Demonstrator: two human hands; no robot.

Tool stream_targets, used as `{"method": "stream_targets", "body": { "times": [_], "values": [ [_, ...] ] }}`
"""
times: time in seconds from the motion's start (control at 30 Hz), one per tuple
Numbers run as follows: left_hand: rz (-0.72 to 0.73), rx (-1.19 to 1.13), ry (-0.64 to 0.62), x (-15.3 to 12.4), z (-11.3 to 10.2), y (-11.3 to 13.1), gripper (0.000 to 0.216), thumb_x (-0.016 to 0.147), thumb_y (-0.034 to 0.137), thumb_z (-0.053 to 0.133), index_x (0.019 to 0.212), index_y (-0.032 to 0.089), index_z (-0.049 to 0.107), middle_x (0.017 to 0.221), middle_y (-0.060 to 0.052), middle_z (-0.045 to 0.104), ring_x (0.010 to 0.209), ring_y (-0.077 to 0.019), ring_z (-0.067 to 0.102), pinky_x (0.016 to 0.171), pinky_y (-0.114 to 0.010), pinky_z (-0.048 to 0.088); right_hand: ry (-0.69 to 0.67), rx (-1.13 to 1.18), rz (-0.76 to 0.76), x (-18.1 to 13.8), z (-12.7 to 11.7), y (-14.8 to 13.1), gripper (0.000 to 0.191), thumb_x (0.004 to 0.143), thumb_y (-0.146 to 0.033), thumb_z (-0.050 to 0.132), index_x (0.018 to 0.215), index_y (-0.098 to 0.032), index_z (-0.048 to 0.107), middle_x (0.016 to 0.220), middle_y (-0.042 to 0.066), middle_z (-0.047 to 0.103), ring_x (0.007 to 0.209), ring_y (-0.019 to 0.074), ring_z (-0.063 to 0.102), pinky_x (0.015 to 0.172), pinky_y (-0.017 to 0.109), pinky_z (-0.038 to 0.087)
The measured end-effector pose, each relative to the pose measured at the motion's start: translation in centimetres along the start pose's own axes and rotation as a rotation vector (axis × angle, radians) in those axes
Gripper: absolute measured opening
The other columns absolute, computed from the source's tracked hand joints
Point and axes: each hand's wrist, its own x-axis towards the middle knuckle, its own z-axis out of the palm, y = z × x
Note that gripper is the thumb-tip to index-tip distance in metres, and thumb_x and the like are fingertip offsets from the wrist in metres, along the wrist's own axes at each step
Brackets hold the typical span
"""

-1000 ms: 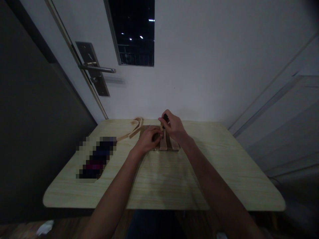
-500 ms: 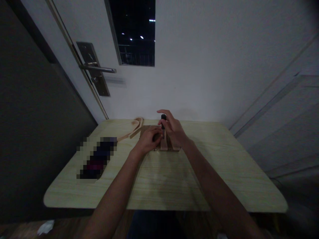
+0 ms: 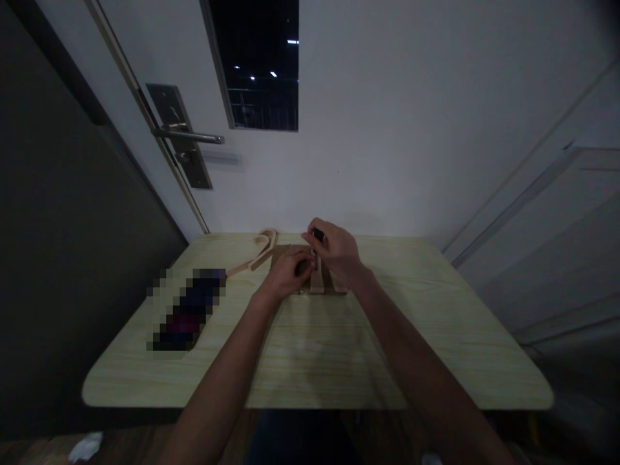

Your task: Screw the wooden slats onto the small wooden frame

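Observation:
My right hand [image 3: 339, 250] is closed around a screwdriver [image 3: 318, 234], its black handle upright between thumb and fingers. Below the handle a short dark shaft points down to a light wooden piece [image 3: 317, 282]. My left hand [image 3: 285, 272] lies against the brown wooden board [image 3: 279, 254], thumb and forefinger pinched together close to the shaft. What sits between those fingertips is too small to make out. Part of a second pale wooden piece [image 3: 340, 285] shows under my right wrist.
Left of my hands, a curved wooden hook piece [image 3: 264, 248] lies on the pale table [image 3: 436, 342]. A dark blurred-out flat object [image 3: 188, 310] is nearer the left edge. Behind the table stands a white door with a metal handle [image 3: 194, 136].
My right fingers, stretched out over the screwdriver earlier, have curled round its handle, which now leans slightly. My left hand keeps its place.

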Motion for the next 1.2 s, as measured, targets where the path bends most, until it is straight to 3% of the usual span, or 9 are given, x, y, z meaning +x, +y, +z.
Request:
{"method": "stream_targets", "body": {
  "times": [0.13,0.33,0.53,0.73,0.87,1.0,1.2],
  "values": [
    [-0.013,0.005,-0.003,0.0,-0.1,0.0,0.014,0.084,0.018,0.060,0.094,0.018,0.070,0.109,-0.011,0.071,0.105,-0.0264,0.066,0.097,-0.045,0.052,-0.056,0.138,-0.022,0.3,0.1,0.0,0.020,0.098,-0.037,0.038,0.089,-0.022,0.050,0.084,0.003,0.060,0.072,0.0151,0.053,0.068,0.028,0.039],
    [-0.047,0.004,-0.009,-0.1,0.0,-0.1,0.018,0.084,0.020,0.060,0.098,0.019,0.071,0.115,-0.011,0.071,0.108,-0.0279,0.066,0.099,-0.046,0.052,-0.130,0.286,0.000,0.3,0.6,0.4,0.024,0.096,-0.033,0.041,0.117,-0.025,0.050,0.083,0.000,0.064,0.065,0.0129,0.057,0.066,0.026,0.042],
    [-0.015,-0.005,-0.003,0.0,0.1,-0.2,0.017,0.082,0.016,0.060,0.095,0.017,0.070,0.112,-0.011,0.071,0.106,-0.0273,0.066,0.098,-0.047,0.052,-0.024,0.290,0.014,0.2,1.3,0.7,0.023,0.097,-0.042,0.046,0.100,-0.023,0.058,0.073,-0.002,0.058,0.063,0.0123,0.055,0.063,0.025,0.041],
    [-0.017,-0.012,-0.002,0.0,0.0,-0.1,0.016,0.083,0.018,0.060,0.095,0.017,0.071,0.111,-0.011,0.071,0.105,-0.0272,0.066,0.096,-0.044,0.052,-0.031,0.258,0.062,0.3,1.3,0.5,0.024,0.095,-0.037,0.046,0.109,-0.023,0.058,0.065,-0.004,0.052,0.057,0.0121,0.051,0.059,0.025,0.038],
    [-0.025,-0.011,-0.010,0.0,0.0,-0.1,0.017,0.084,0.019,0.059,0.096,0.018,0.071,0.112,-0.010,0.071,0.106,-0.0261,0.066,0.099,-0.043,0.051,-0.116,0.340,0.037,0.4,0.5,0.6,0.034,0.091,-0.020,0.039,0.120,-0.020,0.056,0.082,0.001,0.063,0.062,0.0112,0.055,0.063,0.025,0.043],
    [-0.021,-0.011,-0.003,0.0,0.0,-0.1,0.015,0.082,0.018,0.059,0.092,0.018,0.070,0.109,-0.010,0.071,0.105,-0.0265,0.066,0.097,-0.044,0.051,-0.178,0.371,0.006,0.5,-0.1,0.7,0.043,0.090,-0.018,0.038,0.131,-0.017,0.054,0.101,0.007,0.067,0.072,0.0121,0.060,0.072,0.028,0.048],
    [-0.001,-0.005,-0.004,0.0,-0.1,0.0,0.014,0.080,0.015,0.059,0.090,0.017,0.070,0.108,-0.010,0.071,0.102,-0.0261,0.066,0.095,-0.044,0.052,-0.166,0.247,-0.015,0.8,-0.3,0.4,0.037,0.091,-0.023,0.048,0.127,-0.023,0.056,0.093,0.003,0.067,0.065,0.0131,0.057,0.066,0.029,0.047]
  ]
}}
